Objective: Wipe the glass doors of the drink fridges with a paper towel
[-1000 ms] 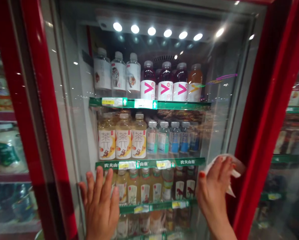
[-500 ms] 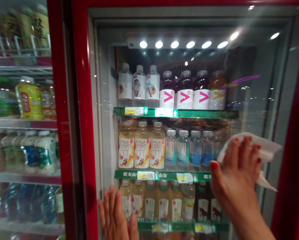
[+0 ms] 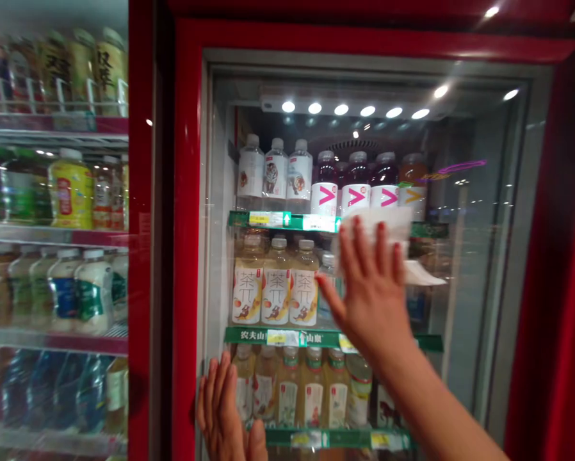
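Note:
My right hand (image 3: 374, 288) lies with fingers spread over a thin white paper wipe (image 3: 424, 274), holding it flat against the glass door (image 3: 479, 256) of a drinks fridge. One corner of the wipe sticks out to the right of the fingers. At the lower left my left hand (image 3: 227, 410) is open and holds nothing, its fingers stretched upward at the glass near the door's red frame (image 3: 187, 224). Behind the glass, bottles with yellow and white labels (image 3: 275, 288) stand left of my right hand, which hides part of the middle shelf.
Purple drink bottles (image 3: 357, 186) and clear bottles (image 3: 275, 173) fill the top shelf. Pale tea bottles (image 3: 314, 390) stand lower down. A second fridge with several shelves of drinks, among them a yellow bottle (image 3: 71, 192), is on the left. Lights reflect in the glass.
My right hand has slid the wipe left and up across the glass, from the right side to the middle. My left hand stays at the lower left. The view has shifted slightly.

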### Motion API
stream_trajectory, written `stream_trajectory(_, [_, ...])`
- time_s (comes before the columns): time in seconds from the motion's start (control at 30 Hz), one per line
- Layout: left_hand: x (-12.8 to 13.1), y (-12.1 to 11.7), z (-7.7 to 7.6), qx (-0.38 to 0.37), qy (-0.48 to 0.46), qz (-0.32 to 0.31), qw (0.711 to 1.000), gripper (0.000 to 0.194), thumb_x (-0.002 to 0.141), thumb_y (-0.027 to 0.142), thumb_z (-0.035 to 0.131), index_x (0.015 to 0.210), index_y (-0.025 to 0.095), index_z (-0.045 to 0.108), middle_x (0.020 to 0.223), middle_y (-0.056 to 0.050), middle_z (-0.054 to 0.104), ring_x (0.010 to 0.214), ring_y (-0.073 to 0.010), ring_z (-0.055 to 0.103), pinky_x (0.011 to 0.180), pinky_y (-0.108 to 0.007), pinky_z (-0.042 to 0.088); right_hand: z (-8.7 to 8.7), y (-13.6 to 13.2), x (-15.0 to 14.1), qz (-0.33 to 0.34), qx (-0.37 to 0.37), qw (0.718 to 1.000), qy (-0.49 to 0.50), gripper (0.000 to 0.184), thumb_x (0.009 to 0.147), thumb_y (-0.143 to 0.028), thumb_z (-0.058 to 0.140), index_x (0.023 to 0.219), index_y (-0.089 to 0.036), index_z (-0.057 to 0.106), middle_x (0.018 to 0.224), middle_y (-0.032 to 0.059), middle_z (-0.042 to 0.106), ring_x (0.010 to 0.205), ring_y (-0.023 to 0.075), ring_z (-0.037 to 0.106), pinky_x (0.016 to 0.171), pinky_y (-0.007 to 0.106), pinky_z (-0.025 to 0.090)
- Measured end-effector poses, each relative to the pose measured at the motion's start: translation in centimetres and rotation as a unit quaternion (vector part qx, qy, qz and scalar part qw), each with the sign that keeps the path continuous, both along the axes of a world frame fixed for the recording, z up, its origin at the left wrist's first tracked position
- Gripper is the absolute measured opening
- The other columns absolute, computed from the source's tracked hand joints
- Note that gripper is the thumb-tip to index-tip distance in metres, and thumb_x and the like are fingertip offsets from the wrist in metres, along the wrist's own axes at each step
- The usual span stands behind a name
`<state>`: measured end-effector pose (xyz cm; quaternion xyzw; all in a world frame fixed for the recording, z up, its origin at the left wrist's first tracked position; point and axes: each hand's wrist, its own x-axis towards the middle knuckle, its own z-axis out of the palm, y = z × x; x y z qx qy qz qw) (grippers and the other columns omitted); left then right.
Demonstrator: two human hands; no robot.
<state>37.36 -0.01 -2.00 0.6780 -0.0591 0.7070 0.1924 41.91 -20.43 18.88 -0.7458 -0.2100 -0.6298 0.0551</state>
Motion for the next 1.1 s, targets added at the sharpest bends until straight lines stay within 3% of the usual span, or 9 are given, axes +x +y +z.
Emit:
stream_trajectory(0.1, [-0.3, 1.2, 0.1, -0.029, -0.040, -0.045, 0.998, 0.066, 0.108, 0.030, 0.038, 0.172, 0.018, 0.034, 0.176, -0.012, 0.044, 0.162, -0.0251, 0.044, 0.135, -0.044, 0.039, -5.5, 4.3, -1.3, 0.098, -0.231, 0.967, -0.044, 0.069, 0.111, -0.060, 0.045, 0.172, -0.031, 0.036, 0.182, -0.0099, 0.031, 0.172, 0.0224, 0.019, 0.136, 0.046, 0.035])
stream_trajectory(0.2, [-0.3, 2.0, 1.5, 0.030, -0.032, -0.012, 0.999, 0.072, 0.105, 0.025, 0.045, 0.175, 0.019, 0.027, 0.182, -0.010, 0.033, 0.168, -0.0268, 0.036, 0.139, -0.048, 0.033, -9.5, 3.0, -2.0, 0.137, -0.340, 0.929, -0.055, 0.061, 0.111, -0.061, 0.046, 0.166, -0.035, 0.047, 0.175, -0.0183, 0.043, 0.167, 0.0109, 0.029, 0.128, 0.030, 0.043])
stream_trajectory(0.33, [0.3, 1.5, 3.2, 0.107, -0.008, 0.047, 0.993, 0.083, 0.103, 0.024, 0.052, 0.176, 0.011, 0.015, 0.188, -0.012, 0.012, 0.175, -0.0275, 0.012, 0.145, -0.044, 0.010, -3.1, -1.6, -1.0, 0.054, -0.152, 0.987, -0.015, 0.072, 0.111, -0.057, 0.046, 0.175, -0.033, 0.025, 0.181, -0.0055, 0.034, 0.171, 0.0280, 0.024, 0.137, 0.055, 0.032])
stream_trajectory(0.43, [1.1, 1.1, 2.4, 0.070, -0.014, 0.061, 0.996, 0.086, 0.105, 0.028, 0.052, 0.177, 0.012, 0.007, 0.188, -0.014, 0.002, 0.175, -0.0300, 0.007, 0.145, -0.051, 0.012, 2.6, 0.7, -0.5, 0.028, -0.041, 0.999, -0.006, 0.074, 0.113, -0.053, 0.043, 0.177, -0.025, 0.019, 0.186, 0.0045, 0.022, 0.173, 0.0380, 0.013, 0.138, 0.069, 0.020])
stream_trajectory(0.57, [2.1, 2.0, -0.3, 0.018, -0.037, 0.045, 0.998, 0.086, 0.107, 0.038, 0.048, 0.178, 0.021, 0.003, 0.188, -0.012, -0.008, 0.175, -0.0320, 0.003, 0.143, -0.064, 0.016, -0.9, 6.8, -1.1, 0.138, -0.285, 0.946, -0.069, 0.064, 0.112, -0.054, 0.043, 0.169, -0.026, 0.043, 0.179, -0.0061, 0.040, 0.170, 0.0266, 0.024, 0.141, 0.051, 0.025])
stream_trajectory(0.7, [2.1, 2.6, -1.8, 0.011, -0.037, 0.057, 0.998, 0.100, 0.101, 0.049, 0.064, 0.178, 0.026, 0.004, 0.188, -0.012, -0.003, 0.175, -0.0352, 0.001, 0.142, -0.068, 0.019, -2.9, 6.2, -0.6, 0.161, -0.481, 0.854, -0.110, 0.060, 0.109, -0.064, 0.042, 0.160, -0.035, 0.056, 0.171, -0.0176, 0.050, 0.168, 0.0160, 0.029, 0.138, 0.037, 0.030])
stream_trajectory(0.9, [0.6, 1.5, 0.3, 0.038, -0.018, 0.053, 0.998, 0.080, 0.106, 0.029, 0.046, 0.178, 0.020, 0.012, 0.189, -0.006, 0.005, 0.175, -0.0266, 0.005, 0.145, -0.052, 0.010, 10.0, 7.6, 0.1, 0.131, -0.160, 0.977, -0.045, 0.072, 0.114, -0.062, 0.030, 0.175, -0.023, 0.028, 0.186, 0.0027, 0.024, 0.173, 0.0370, 0.010, 0.139, 0.069, 0.006])
stream_trajectory(0.97, [0.5, 1.5, 1.1, 0.039, -0.031, 0.046, 0.998, 0.079, 0.106, 0.026, 0.043, 0.178, 0.020, 0.010, 0.189, -0.006, 0.001, 0.175, -0.0250, 0.003, 0.145, -0.051, 0.008, 8.3, 9.5, -0.6, 0.142, -0.160, 0.976, -0.045, 0.075, 0.113, -0.065, 0.031, 0.174, -0.021, 0.031, 0.185, 0.0032, 0.025, 0.173, 0.0377, 0.010, 0.140, 0.069, 0.007])
stream_trajectory(1.1, [0.4, 1.8, 2.5, 0.076, -0.020, 0.061, 0.995, 0.080, 0.105, 0.025, 0.049, 0.177, 0.023, 0.016, 0.189, -0.006, 0.003, 0.175, -0.0289, 0.000, 0.144, -0.058, 0.002, -3.9, 7.5, -1.4, 0.151, -0.329, 0.930, -0.055, 0.070, 0.112, -0.066, 0.037, 0.170, -0.028, 0.041, 0.183, -0.0080, 0.032, 0.171, 0.0227, 0.020, 0.140, 0.046, 0.027])
